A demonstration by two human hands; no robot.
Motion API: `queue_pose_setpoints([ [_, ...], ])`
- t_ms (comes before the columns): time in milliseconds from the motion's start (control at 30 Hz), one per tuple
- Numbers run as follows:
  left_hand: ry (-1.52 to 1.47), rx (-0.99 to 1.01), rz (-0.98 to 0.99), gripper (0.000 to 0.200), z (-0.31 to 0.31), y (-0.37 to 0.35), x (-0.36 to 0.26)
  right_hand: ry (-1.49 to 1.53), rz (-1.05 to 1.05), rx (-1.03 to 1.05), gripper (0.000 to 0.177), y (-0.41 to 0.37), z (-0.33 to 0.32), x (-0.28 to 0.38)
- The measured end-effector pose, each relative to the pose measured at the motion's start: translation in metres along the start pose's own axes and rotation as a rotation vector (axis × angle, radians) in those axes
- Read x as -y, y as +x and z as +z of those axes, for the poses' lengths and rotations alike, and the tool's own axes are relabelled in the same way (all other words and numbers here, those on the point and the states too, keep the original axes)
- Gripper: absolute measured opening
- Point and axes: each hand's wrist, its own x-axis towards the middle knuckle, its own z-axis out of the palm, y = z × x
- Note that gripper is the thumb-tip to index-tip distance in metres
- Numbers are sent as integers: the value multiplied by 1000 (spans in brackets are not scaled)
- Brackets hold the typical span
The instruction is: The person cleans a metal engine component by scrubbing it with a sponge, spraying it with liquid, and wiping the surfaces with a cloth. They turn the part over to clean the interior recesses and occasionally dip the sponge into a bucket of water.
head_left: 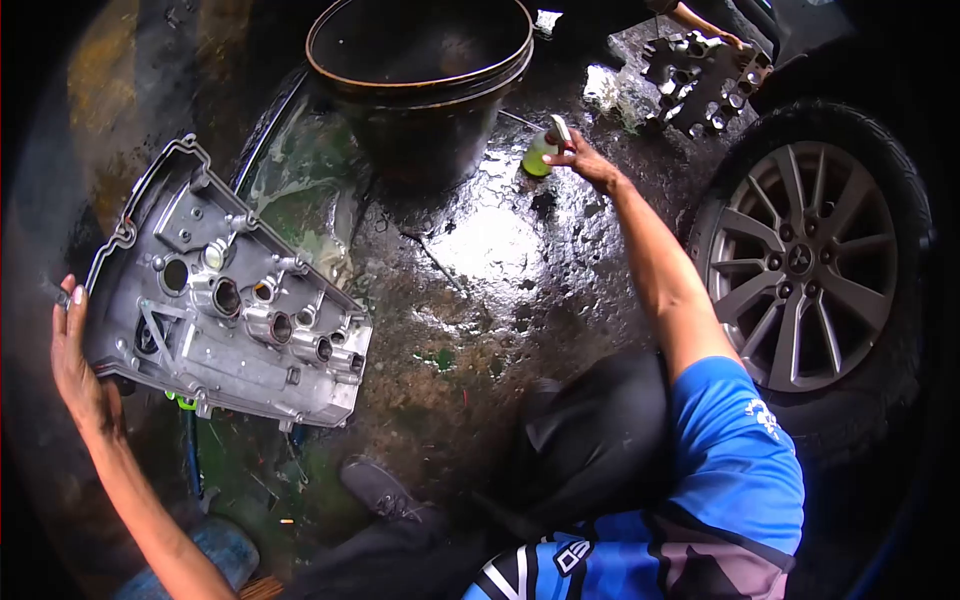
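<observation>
On the left, a grey metal engine valve cover [260, 345] is tilted with its ribbed inner side and round openings facing me. My left hand [78, 365] grips its left edge, fingers stretched up along the rim and the palm side against it. Further off to the right, my right arm is stretched forward. My right hand [580, 160] is closed around the upper part of a small spray bottle [538, 162] with yellow-green liquid in it, just over the wet floor.
A large black bucket [430, 130] stands ahead. To my right is a car wheel [800, 260]. Another metal engine part [700, 85] lies at the top right, with another person's arm [705, 25] at it. The floor [490, 240] is wet and shiny.
</observation>
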Motion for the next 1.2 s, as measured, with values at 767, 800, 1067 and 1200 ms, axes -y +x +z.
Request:
queue_pose_setpoints([
  [767, -194, -253, -298, 36, 21, 5, -29, 276, -148, -198, 46, -97, 117, 11],
  [800, -263, -292, -355, 37, 30, 3, -40, 240, -143, -208, 44, -100, 117, 14],
  [1067, -286, -262, -343, 44, 29, -3, -43, 275, -105, 214, 65, -107, 70, 15],
  [1200, -252, -246, -334, 44, 27, -3, -44, 208, -136, 139, 112, -125, 72, 8],
])
